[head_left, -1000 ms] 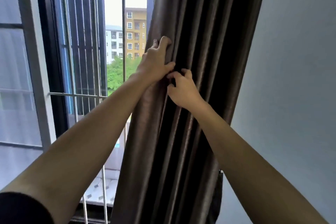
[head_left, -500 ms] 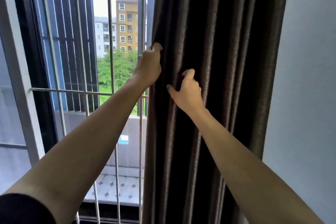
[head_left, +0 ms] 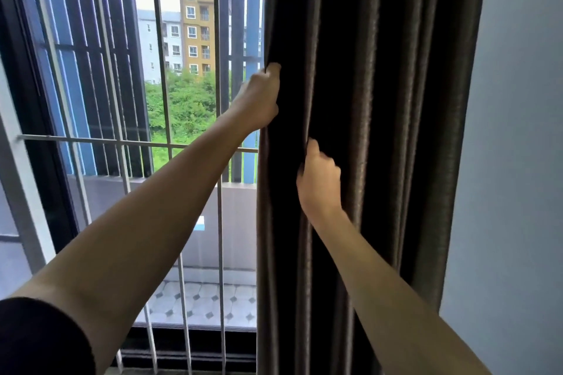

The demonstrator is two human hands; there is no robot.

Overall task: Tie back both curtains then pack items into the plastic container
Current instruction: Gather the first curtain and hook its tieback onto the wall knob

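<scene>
The left hand (head_left: 262, 97) grips the window-side edge of the dark curtain (head_left: 396, 131), fingers curled round it. The right hand (head_left: 318, 179), now dropped below it, pinches an inner fold. Pleats have bunched wallward, so I'd say they're ready for tying.

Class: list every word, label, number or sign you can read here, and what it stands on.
None can be read. The curtain, wall and far buildings show no lettering.
A small blue patch beyond the window bars may be a sign: too blurred to tell.
</scene>
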